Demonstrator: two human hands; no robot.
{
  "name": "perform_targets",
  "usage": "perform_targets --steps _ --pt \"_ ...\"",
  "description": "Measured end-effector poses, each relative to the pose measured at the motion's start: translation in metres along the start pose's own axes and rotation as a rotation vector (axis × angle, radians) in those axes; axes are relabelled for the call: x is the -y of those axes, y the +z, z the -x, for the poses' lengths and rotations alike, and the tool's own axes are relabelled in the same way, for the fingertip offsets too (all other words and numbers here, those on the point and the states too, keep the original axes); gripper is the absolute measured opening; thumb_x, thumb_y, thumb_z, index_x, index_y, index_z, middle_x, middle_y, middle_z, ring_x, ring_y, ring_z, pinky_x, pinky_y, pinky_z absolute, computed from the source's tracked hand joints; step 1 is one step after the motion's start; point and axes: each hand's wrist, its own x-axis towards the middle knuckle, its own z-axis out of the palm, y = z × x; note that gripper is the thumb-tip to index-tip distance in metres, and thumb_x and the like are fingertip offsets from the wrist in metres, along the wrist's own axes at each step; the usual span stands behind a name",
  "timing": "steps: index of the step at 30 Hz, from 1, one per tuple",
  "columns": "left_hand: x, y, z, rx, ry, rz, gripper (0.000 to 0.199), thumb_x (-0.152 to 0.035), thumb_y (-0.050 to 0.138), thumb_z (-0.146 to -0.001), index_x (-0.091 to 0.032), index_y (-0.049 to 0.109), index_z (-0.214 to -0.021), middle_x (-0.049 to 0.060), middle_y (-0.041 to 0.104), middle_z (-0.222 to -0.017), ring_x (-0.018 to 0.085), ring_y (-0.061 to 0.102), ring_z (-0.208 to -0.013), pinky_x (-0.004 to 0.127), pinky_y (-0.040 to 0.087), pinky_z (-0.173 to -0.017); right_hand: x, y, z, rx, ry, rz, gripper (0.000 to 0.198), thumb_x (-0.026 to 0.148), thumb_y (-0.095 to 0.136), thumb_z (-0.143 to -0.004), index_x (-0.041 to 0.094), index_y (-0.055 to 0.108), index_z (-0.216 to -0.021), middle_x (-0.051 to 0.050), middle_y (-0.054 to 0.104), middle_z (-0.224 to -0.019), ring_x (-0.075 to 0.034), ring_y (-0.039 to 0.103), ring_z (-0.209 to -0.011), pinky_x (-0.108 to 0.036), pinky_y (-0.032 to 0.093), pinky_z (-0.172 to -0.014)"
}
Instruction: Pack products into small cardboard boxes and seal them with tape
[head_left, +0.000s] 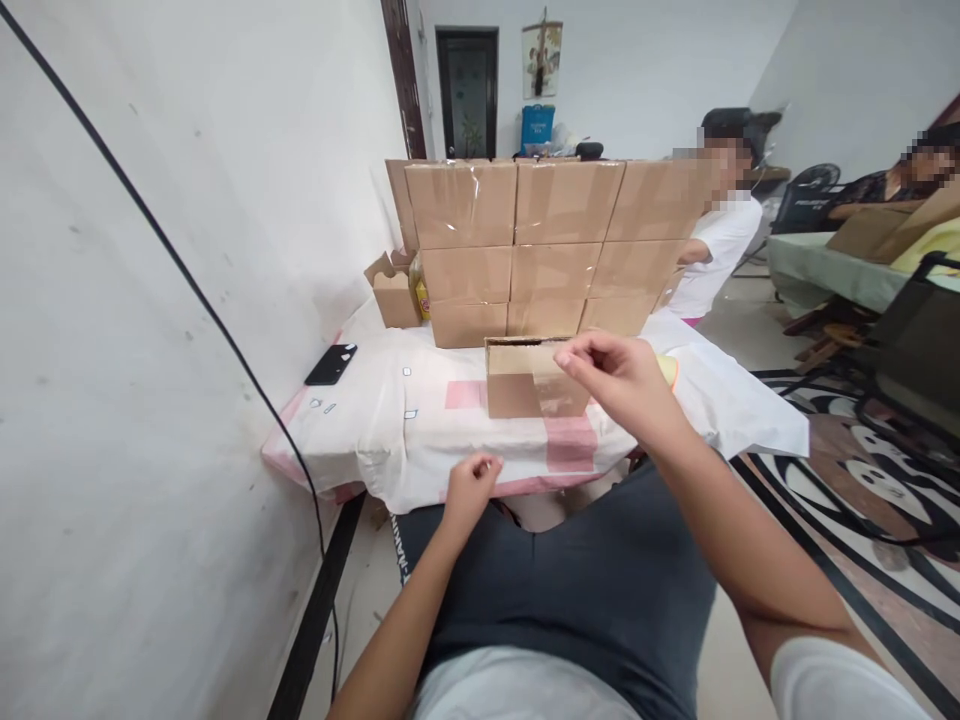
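Note:
A small cardboard box [512, 395] sits near the front of the cloth-covered table, its upper edge dark and slightly raised. Over the right part of its front face runs a shiny strip of clear tape [556, 392]. My right hand [619, 378] hovers in front of the box's upper right corner, thumb and fingers pinched together. Whatever lies between those fingertips, if anything, is too small to make out. Lower and to the left, my left hand [471, 490] is at the table's front edge, apart from the box. Its fingers are curled into a pinch, and their contents cannot be seen.
Taped cardboard boxes [465, 205] form a stacked wall behind the small box. An opened carton [397, 297] and a black phone [331, 364] are on the left. Something yellow [667, 371] shows behind my right hand. A person [731, 235] is beyond the stack; another sits farther right.

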Motion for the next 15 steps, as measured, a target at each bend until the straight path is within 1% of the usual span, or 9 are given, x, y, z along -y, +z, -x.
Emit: perform_targets --steps 3,5,6,7,8,10,12,13,15 --pt "-0.012 -0.012 -0.056 -0.208 0.109 -0.008 0.034 -0.049 0.054 -0.093 -0.019 0.064 -0.079 0.0 0.054 -0.069 0.014 0.052 -0.067 0.026 0.042 -0.066 -0.016 0.005 -0.03 0.115 0.142 -0.049 0.031 0.046 0.077 -0.074 0.016 0.068 -0.071 -0.001 0.059 -0.07 -0.013 0.049 -0.068 -0.028 0.038 -0.065" --pt "-0.026 -0.018 -0.103 -0.243 0.207 -0.013 0.026 -0.045 0.058 -0.091 -0.021 0.067 -0.09 0.004 0.064 -0.086 0.018 0.057 -0.087 0.03 0.046 -0.081 -0.031 0.013 -0.047 0.153 0.231 -0.064 0.034 0.049 0.079 -0.068 0.016 0.07 -0.071 -0.001 0.061 -0.069 -0.012 0.048 -0.066 -0.029 0.037 -0.065" --pt "-0.033 -0.019 -0.124 -0.23 0.259 -0.026 0.024 -0.043 0.062 -0.089 -0.022 0.068 -0.1 0.006 0.067 -0.099 0.02 0.058 -0.098 0.032 0.046 -0.089 -0.038 0.016 -0.054 0.16 0.271 -0.064 0.035 0.048 0.08 -0.065 0.015 0.07 -0.07 -0.001 0.061 -0.068 -0.012 0.047 -0.065 -0.029 0.036 -0.065" --pt "-0.039 -0.019 -0.143 -0.178 0.322 -0.074 0.033 -0.04 0.067 -0.086 -0.024 0.067 -0.114 0.007 0.068 -0.114 0.022 0.056 -0.109 0.034 0.045 -0.095 -0.044 0.019 -0.06 0.165 0.307 -0.06 0.035 0.048 0.081 -0.063 0.015 0.07 -0.069 -0.001 0.06 -0.067 -0.011 0.045 -0.064 -0.029 0.036 -0.064" --pt "-0.043 -0.019 -0.158 -0.088 0.369 -0.171 0.049 -0.038 0.069 -0.084 -0.026 0.061 -0.131 0.008 0.067 -0.125 0.025 0.054 -0.116 0.037 0.044 -0.098 -0.05 0.02 -0.065 0.166 0.335 -0.052 0.035 0.047 0.082 -0.061 0.015 0.071 -0.069 0.0 0.06 -0.066 -0.011 0.044 -0.063 -0.029 0.034 -0.063" --pt "-0.046 -0.017 -0.176 0.127 0.371 -0.353 0.079 -0.04 0.07 -0.084 -0.028 0.038 -0.154 0.007 0.066 -0.134 0.029 0.051 -0.122 0.04 0.045 -0.099 -0.057 0.02 -0.072 0.19 0.365 -0.017 0.034 0.045 0.081 -0.059 0.014 0.072 -0.07 0.0 0.059 -0.064 -0.011 0.043 -0.063 -0.028 0.032 -0.061" --pt "-0.044 -0.016 -0.18 0.303 0.306 -0.458 0.098 -0.048 0.072 -0.083 -0.03 0.017 -0.162 0.006 0.066 -0.135 0.032 0.051 -0.126 0.042 0.047 -0.096 -0.059 0.016 -0.075 0.226 0.354 0.042 0.034 0.045 0.081 -0.06 0.014 0.073 -0.071 0.001 0.058 -0.063 -0.011 0.043 -0.062 -0.028 0.03 -0.06" --pt "-0.042 -0.016 -0.179 0.353 0.281 -0.474 0.105 -0.052 0.073 -0.081 -0.032 0.01 -0.163 0.004 0.065 -0.138 0.032 0.051 -0.128 0.042 0.047 -0.096 -0.059 0.013 -0.077 0.24 0.336 0.068 0.034 0.045 0.081 -0.062 0.014 0.073 -0.071 0.001 0.056 -0.062 -0.011 0.042 -0.061 -0.028 0.029 -0.059" --pt "-0.037 -0.016 -0.173 0.386 0.275 -0.485 0.114 -0.058 0.076 -0.077 -0.036 0.003 -0.162 0.003 0.059 -0.146 0.034 0.049 -0.133 0.043 0.046 -0.098 -0.058 0.009 -0.079 0.252 0.297 0.075 0.034 0.046 0.081 -0.064 0.014 0.072 -0.071 0.002 0.053 -0.06 -0.01 0.04 -0.06 -0.028 0.027 -0.058"
